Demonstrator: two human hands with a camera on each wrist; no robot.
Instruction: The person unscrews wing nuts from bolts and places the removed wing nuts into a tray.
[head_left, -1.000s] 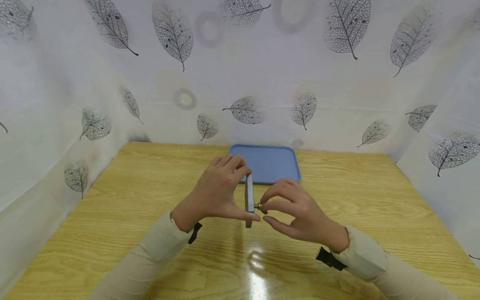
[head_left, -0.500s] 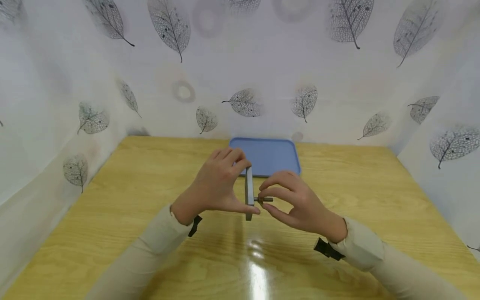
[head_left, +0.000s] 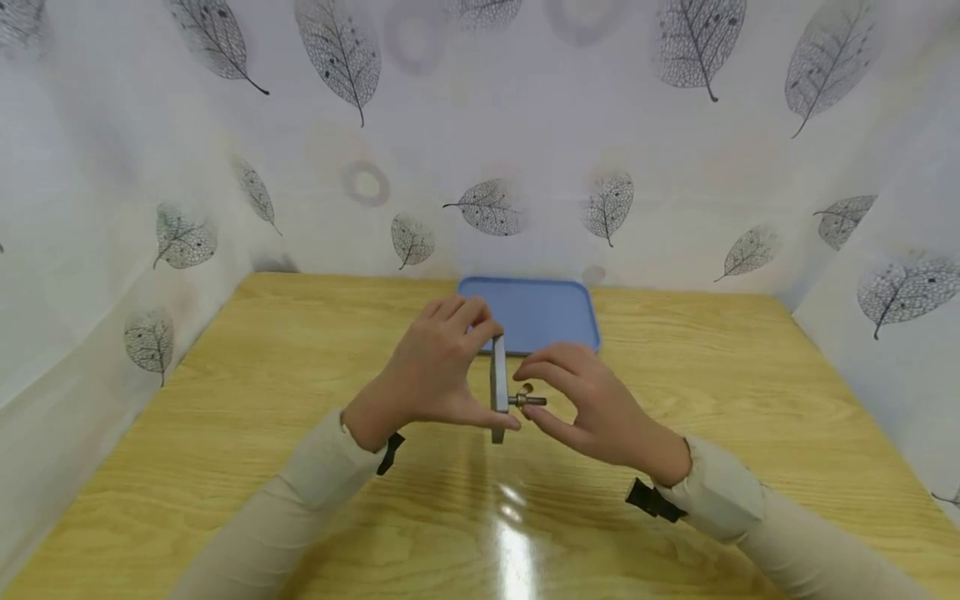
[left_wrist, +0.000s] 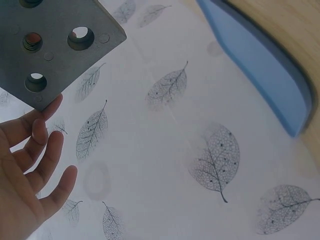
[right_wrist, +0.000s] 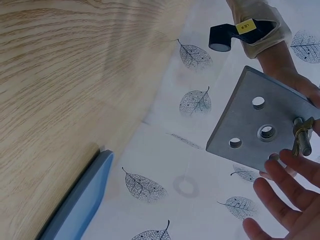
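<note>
My left hand grips a grey metal plate by its edges, thumb below and fingers on top, above the table. In the right wrist view the plate shows several round holes. A threaded bolt sticks out of its right side and carries a brass-coloured wing nut. My right hand is beside that nut; its thumb touches or nearly touches it, and the index finger is a little apart above. Loosely bent fingers show below the nut in the right wrist view.
Behind the hands, a blue tray lies near the back of the wooden table. White cloth with leaf prints encloses the back and sides. Black wrist straps sit at both sleeves.
The right fingers closed around the wing nut half a second ago have spread, so the nut's wing now shows. The bolt end, hidden a second ago, is visible. The left hand's grip is unchanged.
</note>
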